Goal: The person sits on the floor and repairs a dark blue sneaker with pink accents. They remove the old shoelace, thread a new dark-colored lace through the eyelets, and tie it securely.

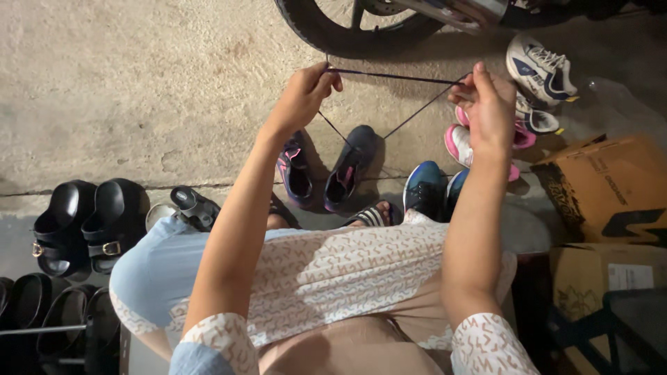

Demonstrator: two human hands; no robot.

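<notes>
We pull a dark shoelace (pixel 396 77) taut between both raised hands.

Our left hand (pixel 303 95) pinches one end, our right hand (pixel 490 104) grips the other; both are closed on it. The lace's two strands run down to a dark sneaker (pixel 349 165) on the concrete floor (pixel 139 83), beside its purple-trimmed mate (pixel 295 169), with blue shoes (pixel 424 187) nearby.

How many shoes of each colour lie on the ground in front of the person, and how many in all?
Dark purple sneakers: 2
Blue sneakers: 2
Pink and white sneakers: 2
White and navy sneakers: 2
Black buckled sandals: 2
Total: 10, not counting the half-hidden dark footwear at the lower left or the sandals on the person's feet.
</notes>
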